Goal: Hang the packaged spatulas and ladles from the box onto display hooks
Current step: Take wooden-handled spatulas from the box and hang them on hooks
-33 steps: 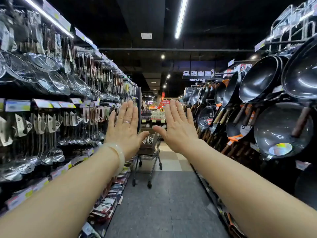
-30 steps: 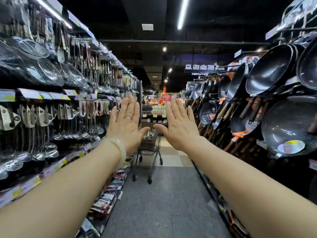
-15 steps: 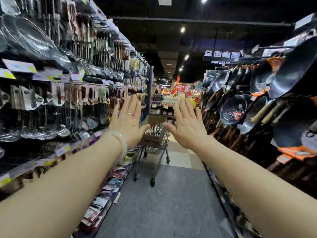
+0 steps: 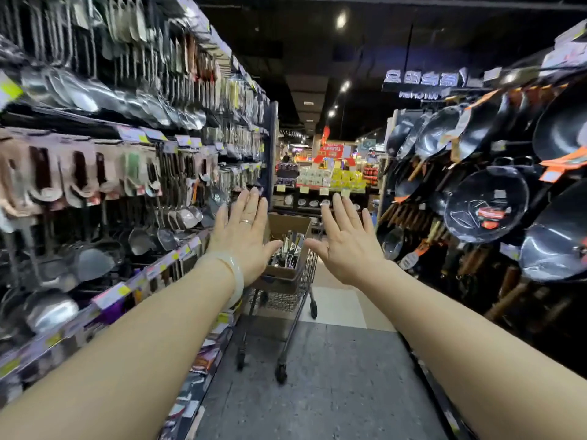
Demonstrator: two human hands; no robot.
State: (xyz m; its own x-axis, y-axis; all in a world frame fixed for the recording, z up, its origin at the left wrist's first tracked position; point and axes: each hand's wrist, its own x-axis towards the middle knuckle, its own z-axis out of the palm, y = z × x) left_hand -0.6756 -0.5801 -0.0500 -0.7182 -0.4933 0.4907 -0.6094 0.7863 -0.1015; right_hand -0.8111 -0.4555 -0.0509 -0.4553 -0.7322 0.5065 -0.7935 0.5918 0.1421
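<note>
Box [image 4: 287,274] in cart [image 4: 282,301]; two hands raised.

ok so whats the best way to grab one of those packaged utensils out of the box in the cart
Probably from above: the packaged utensils stand on end in the open-topped cardboard box, so pinch an upper end and lift straight up. Both hands, left and right, are empty.

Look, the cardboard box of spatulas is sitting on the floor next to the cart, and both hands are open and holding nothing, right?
Not quite. The head view shows the cardboard box sitting in the cart, not on the floor. The rest is right: the left hand and right hand are open and hold nothing.
</note>
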